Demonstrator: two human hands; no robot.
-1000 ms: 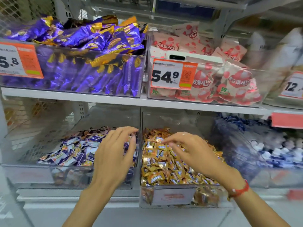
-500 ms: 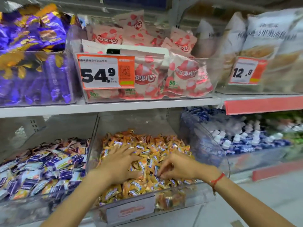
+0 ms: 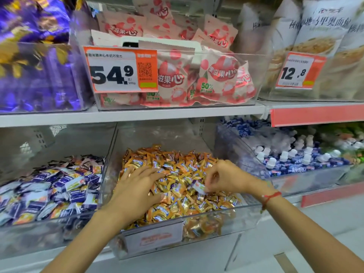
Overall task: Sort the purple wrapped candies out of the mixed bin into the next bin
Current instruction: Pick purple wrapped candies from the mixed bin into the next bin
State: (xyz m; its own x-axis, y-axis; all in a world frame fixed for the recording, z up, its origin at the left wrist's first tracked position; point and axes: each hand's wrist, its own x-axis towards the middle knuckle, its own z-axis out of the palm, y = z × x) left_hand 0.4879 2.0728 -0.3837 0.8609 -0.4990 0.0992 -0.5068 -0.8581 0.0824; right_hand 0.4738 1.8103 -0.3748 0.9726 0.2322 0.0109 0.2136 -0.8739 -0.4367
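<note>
shelf bin (image 3: 246, 208): right hand (image 3: 226, 179) pinches blurred, half-hidden candy (image 3: 199, 187).

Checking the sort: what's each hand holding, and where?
Right hand pinches a pale wrapped candy by its right end. Left hand rests flat, holding nothing.

Bare forearms, no sleeves; thin red string bracelet (image 3: 270, 197) round the right wrist
</note>
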